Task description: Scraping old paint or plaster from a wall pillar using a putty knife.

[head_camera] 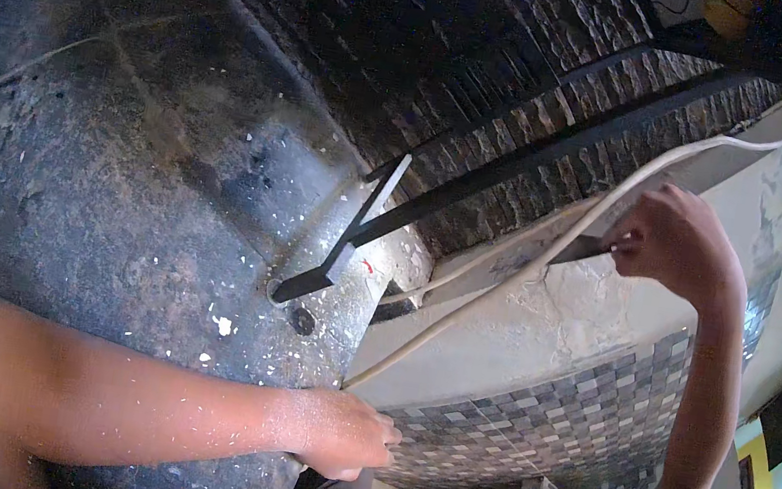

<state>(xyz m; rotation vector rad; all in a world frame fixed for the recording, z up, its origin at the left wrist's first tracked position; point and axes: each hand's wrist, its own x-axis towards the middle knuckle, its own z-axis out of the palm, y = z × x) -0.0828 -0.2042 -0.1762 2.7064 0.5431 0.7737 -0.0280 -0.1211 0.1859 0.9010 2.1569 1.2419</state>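
My right hand is raised against the plastered wall, its fingers wrapped around what looks like a scraper with a flat dark blade. The blade lies against the wall beside a pale cable, where the plaster is cracked and peeling. Lower down, my left hand rests at the edge of a stained grey slab, fingers curled towards the edge. What its fingertips touch is hidden. White flakes lie scattered over the slab, and small specks cling to my left forearm.
A dark metal frame stands on the slab in front of a rough stone-clad wall. Near its foot is a dark round disc. Mosaic tiles cover the lower wall, and the cable hangs loosely across the plaster.
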